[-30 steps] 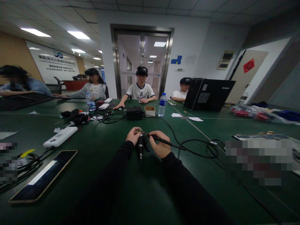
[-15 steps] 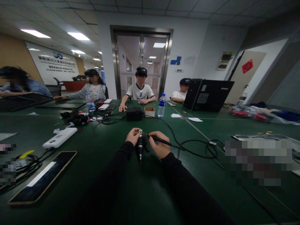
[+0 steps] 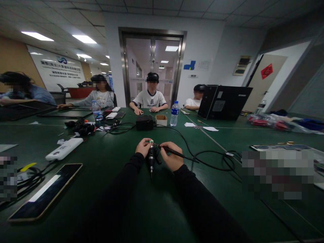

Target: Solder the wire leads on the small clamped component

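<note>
Across the green table (image 3: 108, 145), a co-worker's hand (image 3: 138, 111) has drawn in. I have my left hand (image 3: 143, 146) pinching a small green board (image 3: 151, 141) at the far end of a metal-tipped black device (image 3: 152, 156); my right hand (image 3: 172, 158) grips a black pen-like tool (image 3: 174, 151), tip near the board.

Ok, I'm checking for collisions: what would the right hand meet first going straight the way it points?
The pen-like tool in the right hand would probably lead into the small green board in the left hand, though depth is unclear and the black device below might come first.
</note>
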The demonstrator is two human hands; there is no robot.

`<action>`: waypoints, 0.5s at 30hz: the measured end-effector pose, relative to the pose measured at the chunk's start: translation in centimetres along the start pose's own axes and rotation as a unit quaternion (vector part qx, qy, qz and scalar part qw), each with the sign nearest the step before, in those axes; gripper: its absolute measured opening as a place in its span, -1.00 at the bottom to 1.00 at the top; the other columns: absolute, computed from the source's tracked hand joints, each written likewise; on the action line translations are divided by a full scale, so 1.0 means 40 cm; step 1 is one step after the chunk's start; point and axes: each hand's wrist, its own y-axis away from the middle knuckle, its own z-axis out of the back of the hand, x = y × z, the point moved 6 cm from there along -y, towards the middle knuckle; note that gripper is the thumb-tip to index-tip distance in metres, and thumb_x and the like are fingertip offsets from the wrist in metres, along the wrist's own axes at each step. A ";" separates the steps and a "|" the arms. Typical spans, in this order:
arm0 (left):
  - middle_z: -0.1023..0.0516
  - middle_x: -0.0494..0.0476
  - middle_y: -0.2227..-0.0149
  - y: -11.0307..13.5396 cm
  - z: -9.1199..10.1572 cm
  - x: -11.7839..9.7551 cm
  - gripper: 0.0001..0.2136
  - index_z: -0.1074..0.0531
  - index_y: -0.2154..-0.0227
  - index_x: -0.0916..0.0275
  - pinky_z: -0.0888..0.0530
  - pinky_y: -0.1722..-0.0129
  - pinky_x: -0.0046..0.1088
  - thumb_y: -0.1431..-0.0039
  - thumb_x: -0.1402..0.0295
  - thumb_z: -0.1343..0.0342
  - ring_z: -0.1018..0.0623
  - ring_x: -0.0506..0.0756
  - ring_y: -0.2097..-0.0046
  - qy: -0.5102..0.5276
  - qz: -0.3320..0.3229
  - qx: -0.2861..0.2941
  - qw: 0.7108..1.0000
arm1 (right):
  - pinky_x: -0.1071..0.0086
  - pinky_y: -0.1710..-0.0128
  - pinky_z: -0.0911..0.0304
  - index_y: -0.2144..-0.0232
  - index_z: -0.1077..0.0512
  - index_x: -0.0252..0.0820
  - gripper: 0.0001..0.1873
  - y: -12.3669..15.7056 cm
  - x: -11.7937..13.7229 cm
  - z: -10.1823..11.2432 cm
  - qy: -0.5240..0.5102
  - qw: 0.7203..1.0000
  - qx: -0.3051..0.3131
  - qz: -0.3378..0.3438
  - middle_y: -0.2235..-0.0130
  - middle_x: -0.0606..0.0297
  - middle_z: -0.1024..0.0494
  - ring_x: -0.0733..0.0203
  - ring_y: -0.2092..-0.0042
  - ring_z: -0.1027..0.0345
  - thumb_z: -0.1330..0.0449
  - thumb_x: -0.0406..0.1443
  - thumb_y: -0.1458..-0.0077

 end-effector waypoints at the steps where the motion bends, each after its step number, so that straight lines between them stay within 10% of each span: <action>1: -0.60 0.08 0.37 0.002 0.000 -0.002 -0.76 -0.44 0.24 0.23 -0.45 0.18 -0.40 0.05 0.39 -0.17 -0.57 0.06 0.30 -0.017 0.001 -0.001 1.000 | 0.33 0.26 -0.32 0.45 -0.46 -0.15 -0.88 -0.001 -0.001 0.003 -0.001 1.000 -0.005 0.001 0.41 0.27 -0.56 0.18 0.34 -0.43 -0.11 -0.37 0.00; 10: -0.56 0.16 0.20 0.036 0.037 -0.092 -0.71 -0.41 0.11 0.18 -0.40 0.09 -0.31 -0.11 0.25 -0.07 -0.54 0.16 0.14 -0.310 0.067 -0.021 0.948 | 0.34 0.33 -0.34 0.45 -0.47 -0.16 -0.87 -0.006 -0.057 0.028 0.010 0.998 -0.035 -0.047 0.41 0.26 -0.56 0.17 0.36 -0.43 -0.11 -0.34 -0.01; 13: -0.44 0.22 0.04 0.095 0.003 -0.230 -0.70 -0.38 0.06 0.19 -0.38 0.01 -0.29 -0.12 0.40 -0.02 -0.47 0.16 0.02 -0.356 -0.119 -0.105 0.921 | 0.35 0.36 -0.33 0.44 -0.47 -0.16 -0.87 -0.003 -0.074 0.029 0.018 0.998 -0.040 -0.055 0.41 0.26 -0.54 0.18 0.38 -0.41 -0.10 -0.32 -0.02; 15: -0.42 0.20 0.04 0.182 -0.086 -0.320 -0.72 -0.39 0.06 0.17 -0.38 -0.02 -0.27 -0.16 0.43 0.02 -0.43 0.14 0.00 -0.348 -0.317 -0.057 0.881 | 0.35 0.39 -0.32 0.43 -0.46 -0.15 -0.87 -0.002 -0.083 0.027 0.027 0.997 -0.030 -0.059 0.42 0.25 -0.53 0.19 0.41 -0.39 -0.09 -0.31 -0.04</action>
